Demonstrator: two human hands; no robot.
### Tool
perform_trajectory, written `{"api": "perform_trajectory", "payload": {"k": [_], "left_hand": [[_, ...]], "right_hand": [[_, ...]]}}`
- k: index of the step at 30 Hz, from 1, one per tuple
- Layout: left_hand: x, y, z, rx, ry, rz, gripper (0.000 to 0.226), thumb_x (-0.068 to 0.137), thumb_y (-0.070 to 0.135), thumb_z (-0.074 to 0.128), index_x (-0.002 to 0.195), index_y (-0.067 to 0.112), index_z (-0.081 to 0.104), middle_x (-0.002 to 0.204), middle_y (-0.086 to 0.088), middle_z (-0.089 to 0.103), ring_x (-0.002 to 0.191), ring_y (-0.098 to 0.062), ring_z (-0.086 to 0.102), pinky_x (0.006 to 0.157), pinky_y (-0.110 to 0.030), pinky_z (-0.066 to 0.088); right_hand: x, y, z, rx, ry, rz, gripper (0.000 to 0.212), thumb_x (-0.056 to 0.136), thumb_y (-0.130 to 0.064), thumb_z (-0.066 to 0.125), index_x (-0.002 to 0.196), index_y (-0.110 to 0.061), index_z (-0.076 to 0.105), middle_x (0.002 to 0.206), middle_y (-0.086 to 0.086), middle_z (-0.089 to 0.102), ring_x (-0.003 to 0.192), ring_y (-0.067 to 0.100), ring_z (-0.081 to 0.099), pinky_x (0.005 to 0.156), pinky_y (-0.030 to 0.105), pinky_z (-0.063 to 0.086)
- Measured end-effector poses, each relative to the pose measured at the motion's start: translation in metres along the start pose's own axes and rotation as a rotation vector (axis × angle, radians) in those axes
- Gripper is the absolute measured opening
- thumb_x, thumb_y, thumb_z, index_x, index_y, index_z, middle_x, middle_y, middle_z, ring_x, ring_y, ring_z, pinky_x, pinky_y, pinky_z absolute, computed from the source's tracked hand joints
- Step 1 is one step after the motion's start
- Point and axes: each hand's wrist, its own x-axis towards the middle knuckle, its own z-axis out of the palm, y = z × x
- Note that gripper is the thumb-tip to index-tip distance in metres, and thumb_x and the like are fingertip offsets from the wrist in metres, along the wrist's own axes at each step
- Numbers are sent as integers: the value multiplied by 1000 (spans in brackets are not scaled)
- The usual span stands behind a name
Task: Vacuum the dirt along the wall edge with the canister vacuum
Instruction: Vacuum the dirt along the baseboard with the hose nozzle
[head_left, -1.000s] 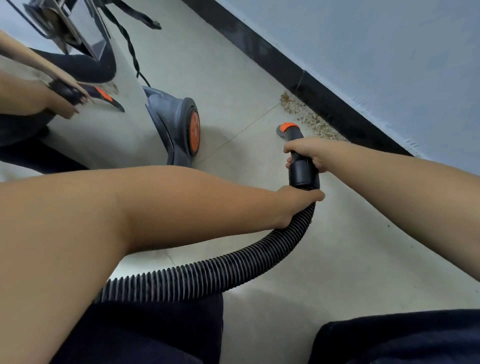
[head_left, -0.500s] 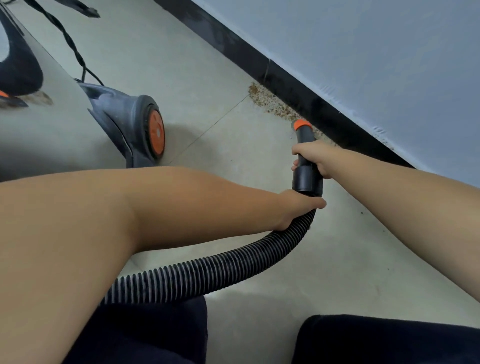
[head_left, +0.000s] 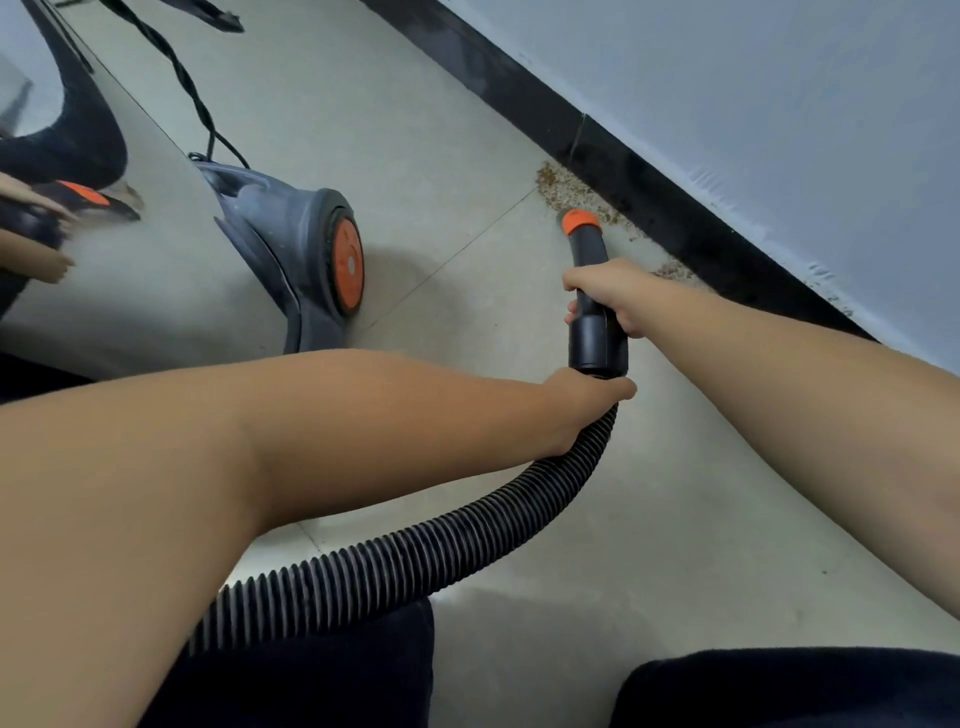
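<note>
1. fingers of the right hand (head_left: 605, 296) are curling round the black nozzle tube (head_left: 592, 291), gripping it just above its wider collar.
2. fingers of the left hand (head_left: 582, 400) are wrapping round the ribbed black hose (head_left: 415, 551) right where it is joining the collar; the thumb is lying across the top of the hose.
3. the nozzle is pointing toward the wall, and its orange tip (head_left: 580, 221) is sitting at the edge of the brown dirt (head_left: 563, 187).
4. the dirt is lying on the pale tiled floor (head_left: 415, 130) in a strip against the black baseboard (head_left: 649, 187), with a smaller patch (head_left: 672, 270) further along the same edge, just beyond the right hand.
5. the canister vacuum (head_left: 156, 260) is standing on the floor toward the left edge, well apart from the dirt; its shiny body is reflecting the hands, and its grey wheel with an orange hub (head_left: 345, 262) is facing the nozzle.
6. a twisted black cord (head_left: 182, 78) is running from the vacuum's base across the floor toward the top edge.
7. the hose is curving from the left hand down toward the person's dark-clothed lap.
</note>
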Motion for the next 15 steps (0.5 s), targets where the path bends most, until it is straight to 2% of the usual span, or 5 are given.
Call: {"api": "perform_trajectory", "payload": {"k": [3,7,9,12,15], "left_hand": [[3,2,-14,-7,63,17,33,90,34,64,73,11,46,73,-6,53,60,-17,53,62,-27,48],[4,6,-14,-14,69,35,33,89,33,65,73,11,46,72,-5,52,61,-17,52,63,-27,48],[4,7,-7,-14,40,25,30,89,29,66,75,11,47,73,-6,52,63,-19,53,65,-28,48],[1,7,6,-77,-41,-13,20,85,20,67,88,10,51,79,-8,52,76,-25,54,74,-34,47],[0,8,17,-61,-92,-26,19,84,19,67,88,11,50,79,-7,52,72,-24,53,73,-34,47]], "right_hand": [[3,-9,15,-17,-39,-15,30,86,-8,58,113,-4,47,68,8,59,37,14,58,37,18,46],[5,-13,14,-11,-30,-17,30,87,-9,58,114,-4,47,68,8,59,43,15,60,39,18,47],[4,-9,5,-2,-5,-9,28,87,-9,58,113,-4,47,67,8,59,41,15,59,38,18,47],[4,3,-13,23,61,14,26,87,-9,58,109,-6,46,67,8,60,35,13,59,37,19,47],[4,15,-29,38,118,33,23,86,-11,59,104,-8,46,68,7,62,36,13,60,41,20,48]]}}
